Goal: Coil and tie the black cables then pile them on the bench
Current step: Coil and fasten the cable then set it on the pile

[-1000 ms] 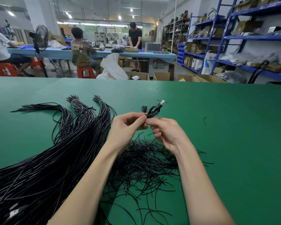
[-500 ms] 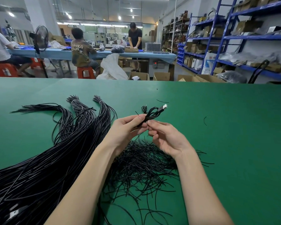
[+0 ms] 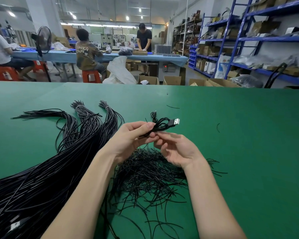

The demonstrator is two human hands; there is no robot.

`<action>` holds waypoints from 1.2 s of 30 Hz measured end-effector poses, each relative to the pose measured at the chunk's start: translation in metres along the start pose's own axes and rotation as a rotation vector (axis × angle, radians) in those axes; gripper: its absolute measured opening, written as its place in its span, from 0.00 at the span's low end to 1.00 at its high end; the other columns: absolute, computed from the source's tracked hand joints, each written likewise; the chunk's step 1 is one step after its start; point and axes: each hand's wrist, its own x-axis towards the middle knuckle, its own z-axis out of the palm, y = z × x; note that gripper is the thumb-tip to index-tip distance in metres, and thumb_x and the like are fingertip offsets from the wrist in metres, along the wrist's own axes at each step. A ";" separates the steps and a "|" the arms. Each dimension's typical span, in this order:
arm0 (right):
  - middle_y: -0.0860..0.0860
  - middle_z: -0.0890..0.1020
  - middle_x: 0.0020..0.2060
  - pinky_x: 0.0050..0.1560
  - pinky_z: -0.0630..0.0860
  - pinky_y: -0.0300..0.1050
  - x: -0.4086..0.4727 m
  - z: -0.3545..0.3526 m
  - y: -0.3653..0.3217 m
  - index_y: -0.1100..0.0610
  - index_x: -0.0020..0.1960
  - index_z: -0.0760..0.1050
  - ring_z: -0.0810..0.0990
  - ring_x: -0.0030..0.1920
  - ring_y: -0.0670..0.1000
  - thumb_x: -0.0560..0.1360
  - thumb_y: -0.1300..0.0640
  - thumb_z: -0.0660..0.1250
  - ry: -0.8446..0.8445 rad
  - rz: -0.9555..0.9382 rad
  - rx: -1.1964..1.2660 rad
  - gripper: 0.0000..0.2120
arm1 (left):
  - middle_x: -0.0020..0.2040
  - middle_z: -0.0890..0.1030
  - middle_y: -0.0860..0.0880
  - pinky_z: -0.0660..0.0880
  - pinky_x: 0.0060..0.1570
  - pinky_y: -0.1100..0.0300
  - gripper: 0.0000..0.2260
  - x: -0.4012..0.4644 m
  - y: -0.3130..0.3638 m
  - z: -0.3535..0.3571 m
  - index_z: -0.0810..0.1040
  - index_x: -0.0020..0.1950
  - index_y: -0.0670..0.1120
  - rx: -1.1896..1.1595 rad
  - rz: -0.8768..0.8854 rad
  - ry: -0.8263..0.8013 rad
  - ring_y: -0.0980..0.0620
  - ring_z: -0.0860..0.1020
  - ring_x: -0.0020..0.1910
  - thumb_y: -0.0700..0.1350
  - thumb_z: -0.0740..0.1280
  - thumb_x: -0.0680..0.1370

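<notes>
Head view: I see the left hand (image 3: 131,137) raised above the green desk (image 3: 248,152), its fingers (image 3: 141,125) and thumb curled around a coiled black cable (image 3: 160,125). The cable's USB plug (image 3: 174,121) sticks out to the right of the coil, and a thin end (image 3: 153,116) loops up behind it. The right hand (image 3: 178,149) sits just beside the left, palm turned up, with its fingertips (image 3: 160,134) meeting the coil from below; I cannot tell whether they pinch a tie or only the cable. Below both hands a loose heap of short black ties (image 3: 150,176) lies on the desk. To the left, long bundles of uncoiled black cables (image 3: 41,178) fan out across the desk, with two of the far ends bound by pale bands (image 3: 78,106)
</notes>
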 end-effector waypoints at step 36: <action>0.42 0.84 0.39 0.43 0.81 0.37 0.014 0.008 -0.002 0.53 0.41 0.84 0.83 0.39 0.43 0.75 0.60 0.75 0.445 -0.727 -1.330 0.05 | 0.37 0.86 0.48 0.80 0.40 0.65 0.03 0.005 0.001 0.007 0.87 0.39 0.41 0.374 0.007 0.466 0.53 0.85 0.38 0.37 0.79 0.70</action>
